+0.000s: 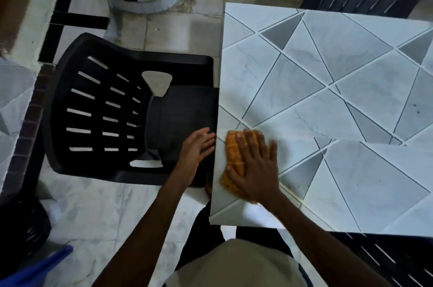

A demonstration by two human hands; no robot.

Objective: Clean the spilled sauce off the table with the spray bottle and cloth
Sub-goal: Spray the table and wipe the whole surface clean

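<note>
Cloth: orange, folded, lay flat on table near left edge, close to front corner. Right hand was pressed on top of it, fingers spread apart & flat, palm down; not gripping, just bearing on it. Part of cloth showed past fingertips & by thumb.

Left hand: open, fingers together & straight, held just off table edge, over seat of black chair. Held nothing. Looked placed to catch whatever got pushed off the edge, though that's a guess.

Sauce: no clear spill visible on tiles; poss. under cloth or already gone. A few dark specks sat far right of top, too small to tell what.

Spray bottle: not in view.

Step, as judged: wiping pass at edge. To do it well: keep pressure even across whole palm, work w/ short strokes inward or into cupped left hand so residue doesn't drop on chair, refold cloth to clean face when soiled, check grout lines where sauce would lodge.
</note>
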